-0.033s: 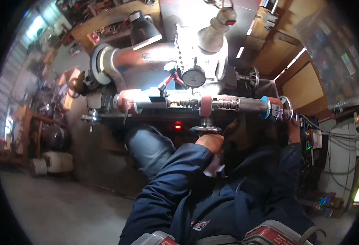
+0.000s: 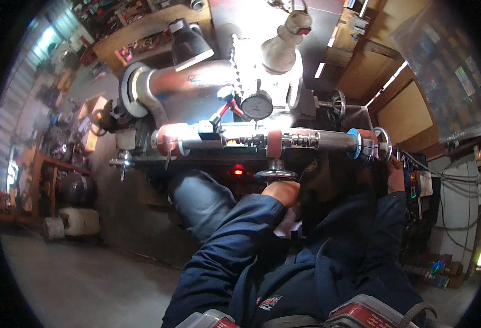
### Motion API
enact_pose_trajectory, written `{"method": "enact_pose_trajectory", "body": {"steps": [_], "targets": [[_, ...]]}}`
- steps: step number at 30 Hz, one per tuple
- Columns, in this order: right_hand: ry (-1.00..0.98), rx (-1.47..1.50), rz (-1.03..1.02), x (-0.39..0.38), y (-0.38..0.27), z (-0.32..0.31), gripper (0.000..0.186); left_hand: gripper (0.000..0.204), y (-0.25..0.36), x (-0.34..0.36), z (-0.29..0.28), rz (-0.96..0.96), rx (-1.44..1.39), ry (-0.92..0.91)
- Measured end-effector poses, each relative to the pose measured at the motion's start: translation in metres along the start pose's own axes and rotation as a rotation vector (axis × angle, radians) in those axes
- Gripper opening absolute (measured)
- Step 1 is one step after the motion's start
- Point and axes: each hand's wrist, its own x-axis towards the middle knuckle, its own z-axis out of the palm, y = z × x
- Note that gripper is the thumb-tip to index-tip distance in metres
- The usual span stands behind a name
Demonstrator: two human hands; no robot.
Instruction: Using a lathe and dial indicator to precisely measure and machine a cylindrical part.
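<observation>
A long machine table carries a stepped metal shaft [image 2: 303,139], lying level between two cylindrical end pieces, with a reddish block [image 2: 273,143] at its middle. My left hand [image 2: 282,191] is closed at the lower side of a chrome handwheel [image 2: 276,175] below that block; its fingertips are hidden. At the right end, my right hand [image 2: 396,175] has its fingers curled at the lower rim of an upright handwheel [image 2: 383,144], partly in shadow. A round dial gauge [image 2: 257,104] stands above the shaft, beside a red jointed arm [image 2: 226,110].
Behind the shaft are a large brown cylindrical machine housing [image 2: 191,82], a dark lamp [image 2: 188,41] and a pale rounded casting [image 2: 278,52]. Another handwheel [image 2: 337,104] sits at the back right. Cables [image 2: 448,179] hang at the right. A red light [image 2: 238,170] glows under the table.
The whole view has shifted very slightly. Both hands stay at their handwheels, and no clear movement of the wheels shows.
</observation>
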Motion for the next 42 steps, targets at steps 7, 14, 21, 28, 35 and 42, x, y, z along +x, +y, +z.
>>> {"method": "enact_pose_trajectory", "body": {"steps": [7,14,21,28,35,42], "targets": [[0.116,0.187,-0.138,-0.011,-0.041,0.001,0.032,0.040,-0.005,0.014,0.008,-0.046,0.078,-0.093],[0.113,0.290,-0.139,-0.009,-0.044,0.006,0.031,0.036,-0.009,0.016,0.013,-0.023,0.158,0.032],[0.159,0.517,-0.131,-0.014,-0.053,0.020,0.028,0.033,-0.018,0.023,0.021,-0.033,0.142,0.057],[0.136,0.662,-0.195,-0.011,-0.035,0.025,0.020,0.029,-0.012,0.015,0.014,0.022,0.058,0.067],[0.233,0.605,-0.176,0.000,-0.032,0.022,0.024,0.032,-0.024,0.031,0.032,0.029,0.186,0.129],[0.259,0.420,-0.133,0.041,-0.031,0.013,0.031,0.035,-0.017,0.019,0.022,-0.036,0.142,0.095]]}}
